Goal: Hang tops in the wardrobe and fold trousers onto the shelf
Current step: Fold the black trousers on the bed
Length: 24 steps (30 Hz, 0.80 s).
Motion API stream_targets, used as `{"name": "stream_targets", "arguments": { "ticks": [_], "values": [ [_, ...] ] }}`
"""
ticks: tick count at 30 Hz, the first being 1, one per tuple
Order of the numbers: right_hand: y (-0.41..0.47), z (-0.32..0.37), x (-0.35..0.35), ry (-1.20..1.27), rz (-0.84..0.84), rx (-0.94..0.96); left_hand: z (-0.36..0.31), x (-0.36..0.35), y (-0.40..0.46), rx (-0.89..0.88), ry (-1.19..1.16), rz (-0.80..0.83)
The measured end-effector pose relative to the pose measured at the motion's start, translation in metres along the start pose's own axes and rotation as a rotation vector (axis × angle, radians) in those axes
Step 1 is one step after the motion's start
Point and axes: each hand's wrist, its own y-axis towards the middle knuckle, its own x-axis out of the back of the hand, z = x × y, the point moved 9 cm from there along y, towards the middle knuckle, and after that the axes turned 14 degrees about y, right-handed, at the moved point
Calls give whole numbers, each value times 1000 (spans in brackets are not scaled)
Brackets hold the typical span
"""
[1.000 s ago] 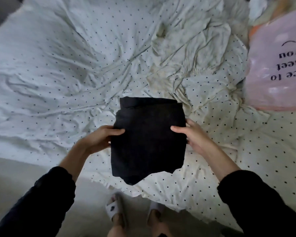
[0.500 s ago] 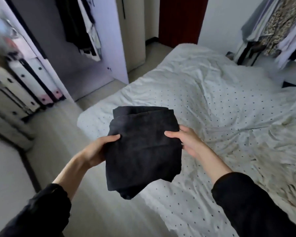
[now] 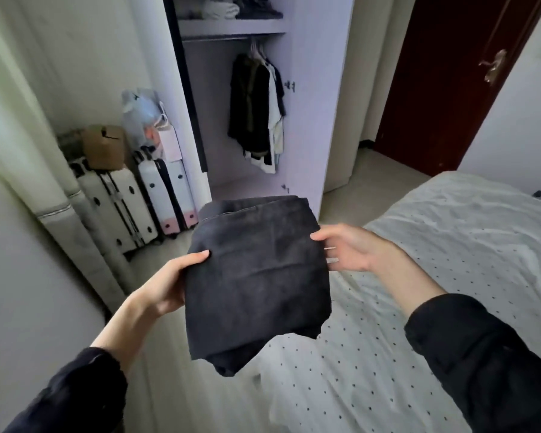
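Squarely folded, soft dark trousers [image 3: 256,276] between both hands [image 3: 169,285].

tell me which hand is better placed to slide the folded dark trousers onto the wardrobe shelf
Probably the left hand. It grips the folded trousers with its thumb on top, and the open wardrobe with its shelf stands ahead, slightly left. The right hand only holds the far edge, bed side.

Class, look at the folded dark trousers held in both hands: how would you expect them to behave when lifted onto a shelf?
The folded trousers are probably floppy: the lower corner sags below the left hand and right hand. They seem light, since thumbs and fingers at the side edges carry them. The fold may slip open unless supported underneath.
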Motion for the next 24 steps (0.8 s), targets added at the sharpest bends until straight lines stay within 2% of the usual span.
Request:
{"name": "stream_targets", "arguments": {
  "ticks": [4,9,16,24],
  "values": [
    [97,62,-50,-15,98,-5,-57,79,63,-21,-16,-41],
    [200,126,-93,-39,99,-10,-119,153,136,-45,-59,-71],
    [331,211,-101,-52,-82,88,-198,211,278,-77,-72,35],
    [411,286,-46,4,-277,151,-280,205,411,-83,-17,107]
  ]
}}
